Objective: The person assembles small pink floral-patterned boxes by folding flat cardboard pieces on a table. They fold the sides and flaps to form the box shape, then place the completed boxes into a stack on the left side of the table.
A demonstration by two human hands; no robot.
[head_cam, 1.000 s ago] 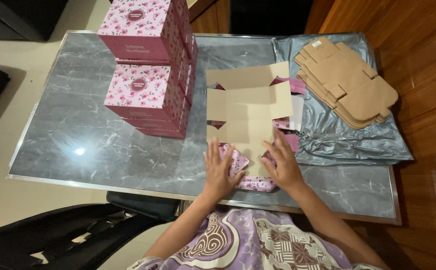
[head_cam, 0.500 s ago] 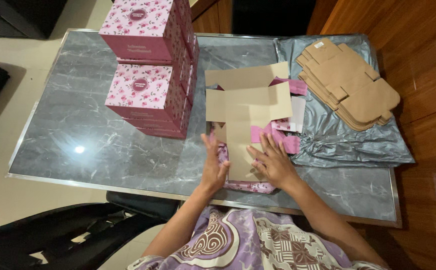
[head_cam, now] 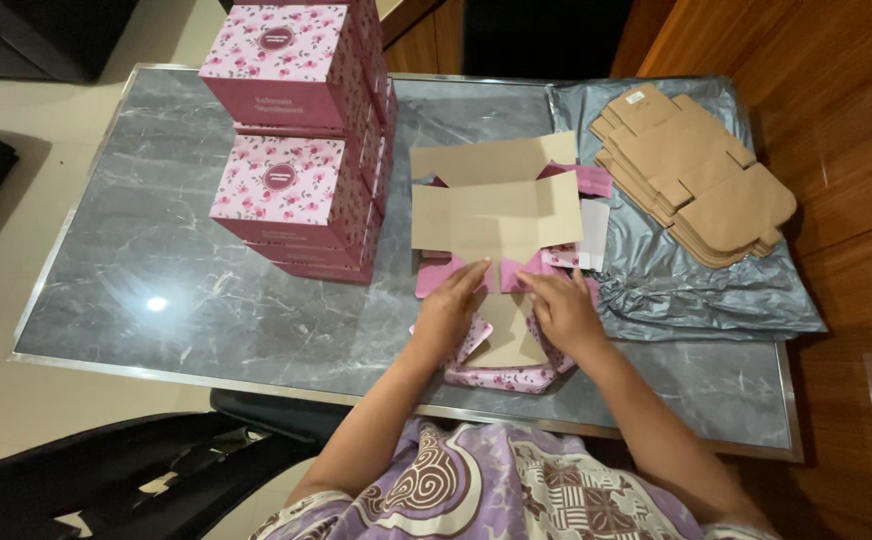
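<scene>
Your left hand [head_cam: 448,312] and right hand [head_cam: 563,312] both lie on the box blank [head_cam: 496,215], a flat die-cut sheet of thin card, brown inside and pink with flowers outside. It rests on the marble surface [head_cam: 206,290] right in front of you, between the stack of finished pink boxes [head_cam: 291,170] and the pile of brown flat blanks [head_cam: 691,170] that sits on a grey plastic bag [head_cam: 676,290].

Your fingers [head_cam: 471,275] are stretched out and pressing, not clenched; they pin the two small pink flaps near the middle of the sheet, while the near panels rise around your palms.

Judging by its look, the card is very light and stiff only across its panels. It should bend readily along the scored lines and crease badly anywhere else. The printed side looks smooth and may slide on the polished stone.

Take hold close to a fold line, thumb on one side and fingertips on the other, rather than at a flap's tip, where it would likely buckle or tear at the slot.
</scene>
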